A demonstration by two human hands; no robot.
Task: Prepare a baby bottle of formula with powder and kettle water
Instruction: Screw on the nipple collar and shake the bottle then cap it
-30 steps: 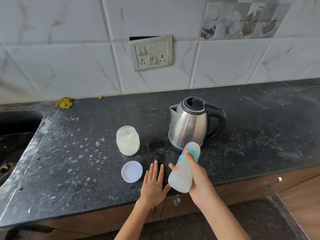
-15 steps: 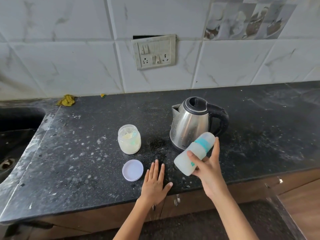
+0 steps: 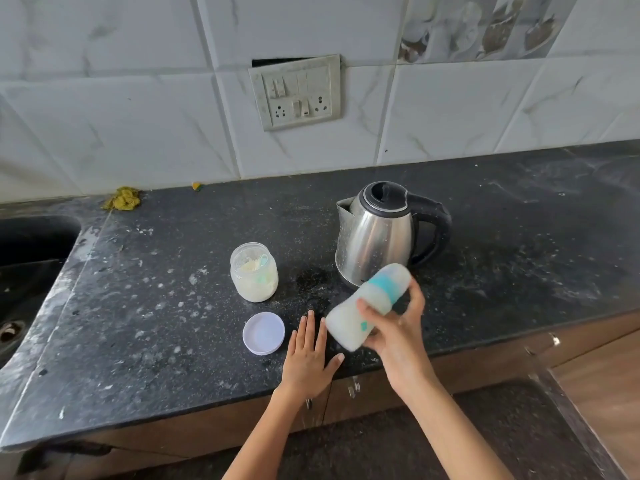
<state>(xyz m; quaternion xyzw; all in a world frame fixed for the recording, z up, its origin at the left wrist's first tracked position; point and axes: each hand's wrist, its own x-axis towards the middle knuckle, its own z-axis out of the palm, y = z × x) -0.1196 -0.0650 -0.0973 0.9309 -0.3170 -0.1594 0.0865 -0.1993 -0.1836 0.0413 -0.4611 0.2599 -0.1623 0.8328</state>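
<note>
My right hand (image 3: 398,334) grips a capped baby bottle (image 3: 369,304) with a teal collar and milky liquid inside. The bottle is tilted, cap up to the right, held above the counter in front of the steel kettle (image 3: 375,237). My left hand (image 3: 306,358) lies flat on the black counter (image 3: 156,323), fingers apart, holding nothing. An open jar of formula powder (image 3: 254,271) with a teal scoop inside stands left of the kettle. Its white lid (image 3: 264,333) lies on the counter just left of my left hand.
A sink (image 3: 27,258) is sunk into the counter at the far left. A yellow rag (image 3: 122,199) lies by the tiled wall. A wall socket panel (image 3: 298,93) sits above the counter. White powder specks cover the counter's left part. Cabinet fronts run below the front edge.
The bottle in my right hand swung from steeply tilted with cap up to a flatter tilt pointing right, and has kept shifting. My left hand stayed flat on the counter.
</note>
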